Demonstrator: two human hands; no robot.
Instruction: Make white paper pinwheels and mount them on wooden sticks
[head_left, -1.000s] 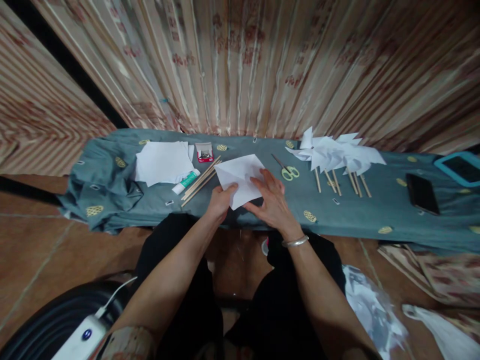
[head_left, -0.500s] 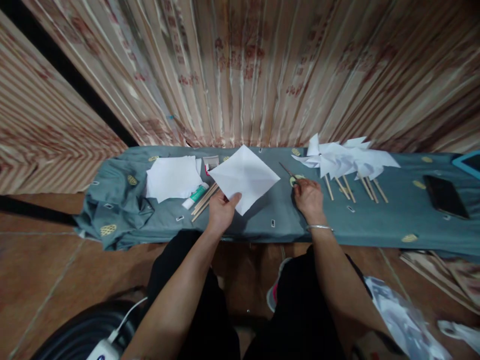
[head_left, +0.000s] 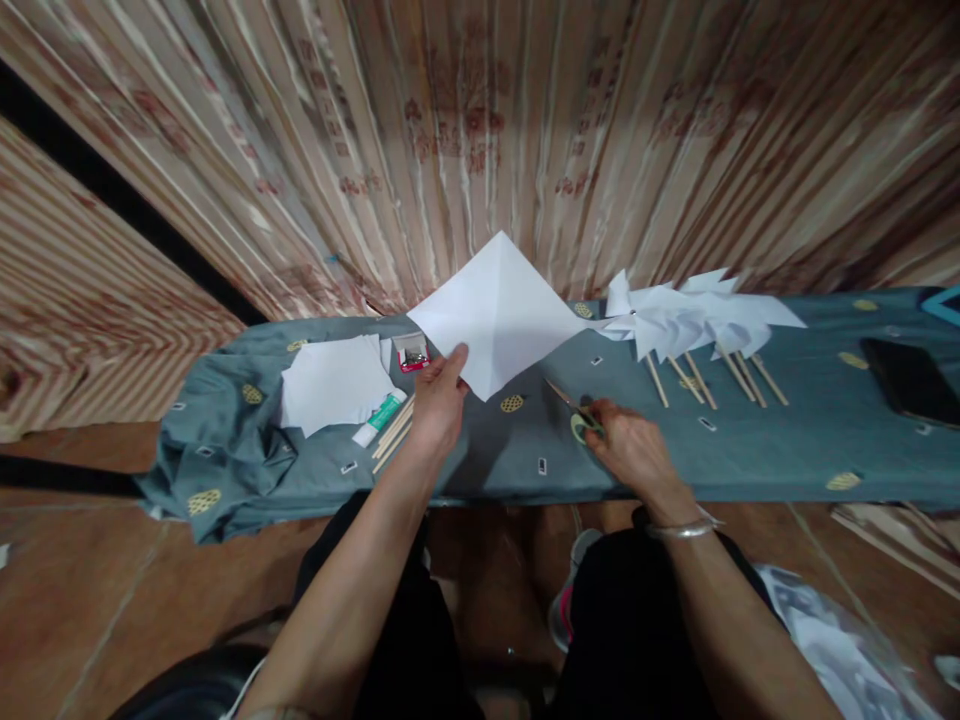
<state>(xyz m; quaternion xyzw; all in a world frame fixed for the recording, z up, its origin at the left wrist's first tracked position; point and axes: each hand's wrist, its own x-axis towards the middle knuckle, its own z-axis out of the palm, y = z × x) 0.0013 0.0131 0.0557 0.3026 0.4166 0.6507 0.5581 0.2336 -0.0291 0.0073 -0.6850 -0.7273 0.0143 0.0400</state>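
On the grey-green cloth-covered worktop, finished-looking white paper pinwheels lie right, flat white paper sheets left. Between, the left hand pinches a creased white paper square, seemingly uncut; the right hand grips green-handled metal scissors.

Dim light, slight softness, wide-angle edge distortion.

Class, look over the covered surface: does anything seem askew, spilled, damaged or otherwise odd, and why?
The cloth is bunched at the left end, beside the paper stack, while most of it lies flatter. The paper stack's edges don't line up. I see nothing spilled, and the held sheet shows no tear.
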